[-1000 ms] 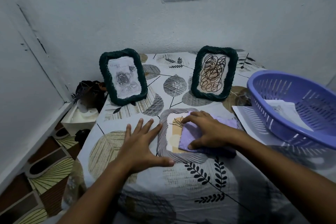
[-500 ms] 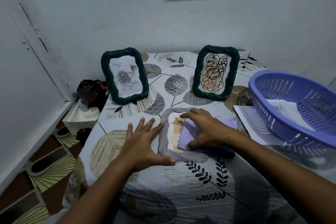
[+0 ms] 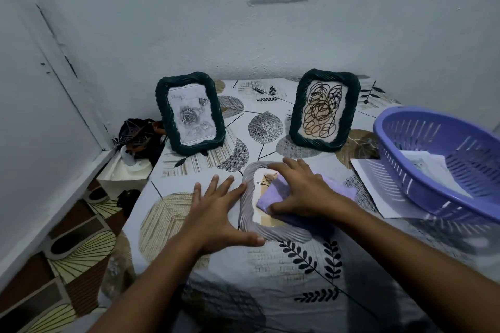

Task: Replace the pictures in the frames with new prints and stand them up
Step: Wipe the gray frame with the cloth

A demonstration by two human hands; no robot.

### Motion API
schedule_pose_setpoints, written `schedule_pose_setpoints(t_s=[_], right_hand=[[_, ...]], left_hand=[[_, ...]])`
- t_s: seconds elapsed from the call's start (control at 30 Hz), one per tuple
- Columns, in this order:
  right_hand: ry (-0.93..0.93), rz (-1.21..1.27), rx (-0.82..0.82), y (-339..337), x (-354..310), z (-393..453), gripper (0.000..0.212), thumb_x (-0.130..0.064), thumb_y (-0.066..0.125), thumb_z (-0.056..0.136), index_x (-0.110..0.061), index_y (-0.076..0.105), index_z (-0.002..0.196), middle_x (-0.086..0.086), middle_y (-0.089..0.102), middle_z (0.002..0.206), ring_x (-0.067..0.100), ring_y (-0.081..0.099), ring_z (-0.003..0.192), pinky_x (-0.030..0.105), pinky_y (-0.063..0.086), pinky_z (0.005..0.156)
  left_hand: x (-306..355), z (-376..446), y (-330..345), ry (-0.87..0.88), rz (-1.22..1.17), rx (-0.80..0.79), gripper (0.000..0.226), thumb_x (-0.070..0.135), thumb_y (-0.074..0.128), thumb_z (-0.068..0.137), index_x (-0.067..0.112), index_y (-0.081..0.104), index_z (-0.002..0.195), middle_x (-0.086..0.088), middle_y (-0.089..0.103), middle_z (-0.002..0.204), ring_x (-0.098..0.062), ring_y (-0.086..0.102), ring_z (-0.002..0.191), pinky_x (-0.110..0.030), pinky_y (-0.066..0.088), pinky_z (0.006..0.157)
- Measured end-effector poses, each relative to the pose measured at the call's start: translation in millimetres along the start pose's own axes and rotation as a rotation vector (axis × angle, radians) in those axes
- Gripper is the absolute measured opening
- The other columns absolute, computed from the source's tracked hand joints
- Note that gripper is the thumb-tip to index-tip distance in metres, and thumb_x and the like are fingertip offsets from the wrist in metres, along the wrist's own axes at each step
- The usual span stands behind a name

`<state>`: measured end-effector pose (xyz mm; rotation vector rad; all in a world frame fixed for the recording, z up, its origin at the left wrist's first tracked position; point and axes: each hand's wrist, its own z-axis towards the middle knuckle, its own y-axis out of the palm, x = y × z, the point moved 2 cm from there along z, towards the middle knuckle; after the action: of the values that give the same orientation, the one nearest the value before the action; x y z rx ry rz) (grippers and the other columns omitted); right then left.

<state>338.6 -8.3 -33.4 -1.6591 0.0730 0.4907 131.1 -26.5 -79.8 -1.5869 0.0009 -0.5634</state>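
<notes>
Frames (image 3: 190,113): 2 upright on leaf-print tablecloth (image 3: 270,265), white walls (image 3: 135,21).

3 frames: 2 green (image 3: 189,113) (image 3: 324,109), 1 grey (image 3: 250,211); 1 basket (image 3: 422,170); 1 cloth (image 3: 273,192); 2 hands (image 3: 216,213) (image 3: 303,189).

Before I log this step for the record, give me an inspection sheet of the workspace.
Surface: table under a leaf-print cloth.
Job's things: two dark green frames standing with pictures in; a pale frame lying flat; sheets of paper in and under the purple basket.
Clutter: purple cloth on the pale frame; dark bundle and white box at the table's left.
Hands: left hand flat beside the pale frame; right hand presses the cloth.
Cables: nothing seen.
Surroundings: white walls, patterned floor.
</notes>
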Motion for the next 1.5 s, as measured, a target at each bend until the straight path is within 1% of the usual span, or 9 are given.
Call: schedule_pose_setpoints(t_s=[0.13,0.23,0.4,0.57,0.7,1.07,1.2,1.4,1.5], right_hand=[[0.077,0.008,0.158,13,-11,14,0.084,-0.055,0.070,0.072,-0.028,0.033,0.142,0.004,0.030,0.149,0.028,0.023,0.137,0.052,0.031,0.105],[0.000,0.004,0.218,15,-12,17,0.069,-0.052,0.065,0.079,-0.029,0.039,0.138,0.005,0.030,0.150,0.027,0.022,0.139,0.052,0.027,0.109],[-0.307,-0.150,0.021,13,-3,3,0.045,-0.050,0.044,0.095,-0.040,0.043,0.139,0.001,0.010,0.160,0.025,0.004,0.147,0.047,0.012,0.115],[-0.340,-0.203,-0.070,18,-1,-15,0.068,-0.075,0.020,0.086,-0.041,0.042,0.140,0.005,0.014,0.160,0.022,0.009,0.147,0.042,0.014,0.117],[-0.308,-0.248,-0.050,15,-1,-20,0.072,-0.073,0.012,0.081,-0.043,0.040,0.140,0.005,0.014,0.160,0.025,0.008,0.146,0.043,0.019,0.115],[-0.257,-0.264,0.042,16,-4,-24,0.062,-0.065,0.019,0.088,-0.035,0.054,0.130,0.007,0.024,0.157,0.028,0.021,0.142,0.038,0.026,0.111],[-0.261,-0.207,0.029,18,-2,-27,0.046,-0.057,0.034,0.096,-0.039,0.048,0.136,0.004,0.014,0.160,0.025,0.013,0.145,0.036,0.017,0.114],[-0.312,-0.214,-0.043,18,-4,-31,0.065,-0.073,0.014,0.085,-0.047,0.045,0.136,0.000,0.007,0.161,0.022,0.002,0.148,0.040,0.010,0.118],[-0.303,-0.224,-0.043,17,-3,-29,0.058,-0.069,0.018,0.089,-0.047,0.045,0.136,-0.001,0.009,0.161,0.022,0.004,0.148,0.040,0.011,0.117]], left_hand=[[-1,0,0,-0.004,-0.003,-0.004,0.129,0.102,0.041,0.039,0.045,0.010,0.150,0.012,0.001,0.161,-0.012,-0.015,0.147,-0.052,-0.013,0.117],[-1,-1,1,-0.006,0.002,-0.004,0.128,0.102,0.041,0.040,0.045,0.009,0.150,0.013,0.001,0.161,-0.012,-0.016,0.147,-0.052,-0.014,0.117],[-1,-1,0,-0.001,0.015,-0.008,0.127,0.103,0.039,0.040,0.046,0.008,0.150,0.012,0.000,0.161,-0.012,-0.015,0.147,-0.052,-0.013,0.117],[-2,0,2,-0.005,0.012,-0.006,0.126,0.102,0.041,0.041,0.046,0.008,0.149,0.012,0.000,0.161,-0.012,-0.015,0.147,-0.052,-0.013,0.117],[-1,0,1,-0.007,0.016,-0.003,0.127,0.102,0.041,0.041,0.046,0.009,0.150,0.012,0.001,0.161,-0.012,-0.015,0.147,-0.052,-0.013,0.117],[-2,-1,1,-0.011,0.021,-0.011,0.127,0.101,0.041,0.041,0.045,0.010,0.151,0.012,0.000,0.161,-0.011,-0.016,0.147,-0.052,-0.012,0.117],[-1,-1,1,-0.014,0.024,-0.015,0.127,0.101,0.041,0.042,0.045,0.009,0.151,0.012,-0.001,0.162,-0.011,-0.017,0.147,-0.052,-0.013,0.117],[-1,-1,1,-0.013,0.018,-0.008,0.126,0.101,0.042,0.042,0.045,0.011,0.150,0.012,0.000,0.162,-0.011,-0.016,0.147,-0.052,-0.013,0.117],[-1,-1,1,-0.015,0.017,-0.009,0.125,0.100,0.043,0.042,0.045,0.010,0.150,0.012,0.000,0.162,-0.011,-0.016,0.147,-0.052,-0.013,0.117]])
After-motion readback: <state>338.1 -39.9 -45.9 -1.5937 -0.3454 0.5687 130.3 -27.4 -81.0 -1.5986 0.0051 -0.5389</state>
